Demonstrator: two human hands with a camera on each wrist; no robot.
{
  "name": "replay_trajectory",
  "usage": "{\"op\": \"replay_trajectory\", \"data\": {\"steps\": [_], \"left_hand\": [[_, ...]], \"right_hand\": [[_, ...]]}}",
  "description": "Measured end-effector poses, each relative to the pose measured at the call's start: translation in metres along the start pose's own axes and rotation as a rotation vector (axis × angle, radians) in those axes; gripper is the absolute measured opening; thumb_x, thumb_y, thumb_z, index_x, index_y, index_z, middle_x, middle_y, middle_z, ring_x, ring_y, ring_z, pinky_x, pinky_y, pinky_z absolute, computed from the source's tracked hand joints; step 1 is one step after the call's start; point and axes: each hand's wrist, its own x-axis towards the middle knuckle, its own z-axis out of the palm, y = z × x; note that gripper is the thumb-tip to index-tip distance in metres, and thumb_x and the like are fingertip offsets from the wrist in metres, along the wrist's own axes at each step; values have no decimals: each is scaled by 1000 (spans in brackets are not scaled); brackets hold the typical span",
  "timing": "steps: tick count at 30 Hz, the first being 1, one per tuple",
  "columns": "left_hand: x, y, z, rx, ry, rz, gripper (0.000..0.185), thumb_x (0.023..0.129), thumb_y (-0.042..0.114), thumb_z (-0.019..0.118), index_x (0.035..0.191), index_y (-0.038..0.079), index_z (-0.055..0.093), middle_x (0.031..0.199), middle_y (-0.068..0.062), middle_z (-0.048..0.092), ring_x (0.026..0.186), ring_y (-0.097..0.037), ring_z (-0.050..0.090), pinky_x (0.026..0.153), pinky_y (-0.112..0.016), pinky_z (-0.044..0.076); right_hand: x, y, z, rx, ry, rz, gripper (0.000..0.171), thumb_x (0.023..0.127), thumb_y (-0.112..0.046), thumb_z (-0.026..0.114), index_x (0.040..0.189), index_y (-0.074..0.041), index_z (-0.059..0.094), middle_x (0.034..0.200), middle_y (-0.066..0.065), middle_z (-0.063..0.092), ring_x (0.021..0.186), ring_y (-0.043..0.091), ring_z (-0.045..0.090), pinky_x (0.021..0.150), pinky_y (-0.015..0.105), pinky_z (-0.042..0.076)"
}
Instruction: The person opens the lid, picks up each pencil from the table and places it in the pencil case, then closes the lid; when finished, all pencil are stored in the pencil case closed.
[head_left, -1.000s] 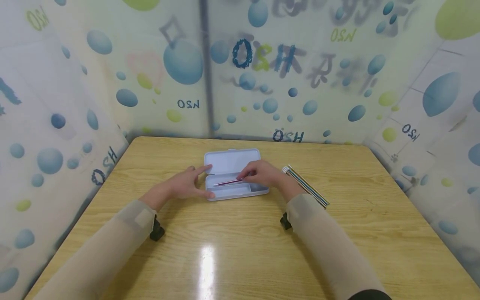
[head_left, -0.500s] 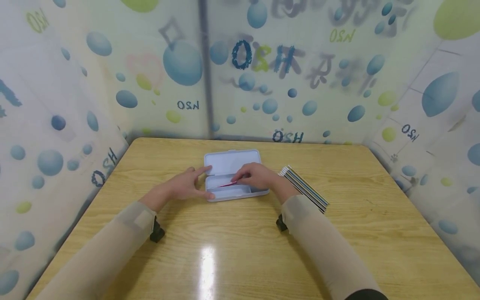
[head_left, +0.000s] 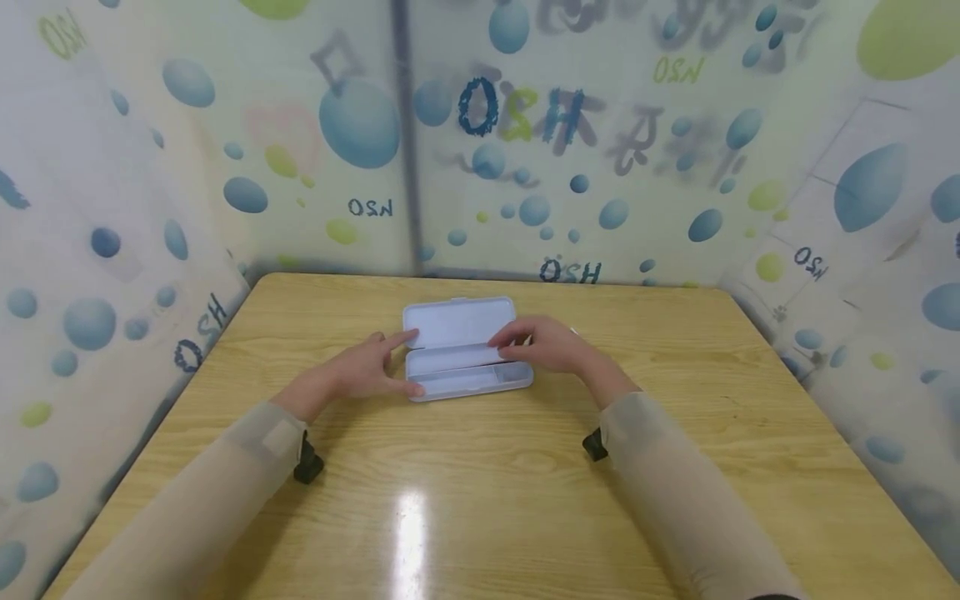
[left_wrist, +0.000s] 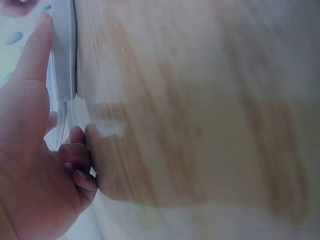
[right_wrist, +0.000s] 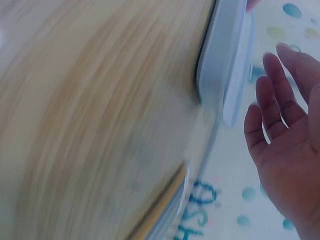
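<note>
An open white pencil case (head_left: 461,333) lies mid-table, lid folded back; no pencil shows inside it. My left hand (head_left: 401,362) brackets its left end, index finger (left_wrist: 35,47) straight along the lid edge (left_wrist: 65,50) and thumb at the base's front corner. My right hand (head_left: 517,343) hovers at the case's right end with relaxed, straight fingers (right_wrist: 280,90) and holds nothing; in the right wrist view the case (right_wrist: 225,65) sits just beyond them. The bundle of pencils to the right is almost wholly hidden behind this hand, with only a white tip (head_left: 573,331) peeking out.
The wooden table (head_left: 480,500) is boxed in by bubble-patterned walls (head_left: 480,167) on three sides. A black wrist camera sits under each sleeve (head_left: 309,462), (head_left: 594,444). Glare marks the near tabletop.
My right hand has let go of the red pencil it held in the case and moved right, now covering the pencil bundle. The left hand has stayed put.
</note>
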Motion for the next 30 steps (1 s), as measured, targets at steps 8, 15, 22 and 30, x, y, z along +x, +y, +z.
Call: {"op": "replay_trajectory", "data": {"steps": [8, 15, 22, 30], "left_hand": [[0, 0, 1, -9, -6, 1, 123, 84, 79, 80, 178, 26, 21, 125, -19, 53, 106, -31, 56, 97, -53, 48], [1, -1, 1, -2, 0, 2, 122, 84, 80, 79, 178, 28, 21, 127, -19, 54, 106, -31, 57, 99, -54, 49], [1, 1, 0, -7, -1, 3, 123, 84, 80, 80, 178, 26, 21, 133, -23, 53, 110, -33, 58, 104, -58, 49], [2, -1, 0, 5, -5, 3, 125, 82, 83, 78, 178, 28, 20, 127, -20, 54, 104, -30, 58, 98, -53, 49]], "right_hand": [[-50, 36, -30, -17, 95, 113, 29, 109, -27, 71, 135, -16, 79, 128, 1, 78, 104, 21, 65, 90, 38, 54], [-90, 74, -52, -33, 165, 159, 29, 109, -28, 71, 134, -15, 79, 129, 7, 78, 106, 20, 66, 93, 39, 54], [-112, 100, -64, -42, 172, 199, 32, 110, -27, 69, 138, -12, 77, 131, 11, 77, 114, 23, 68, 98, 41, 54], [-117, 120, -67, 6, 96, 275, 38, 111, -26, 68, 145, -8, 71, 140, 15, 73, 130, 32, 66, 110, 50, 51]]}}
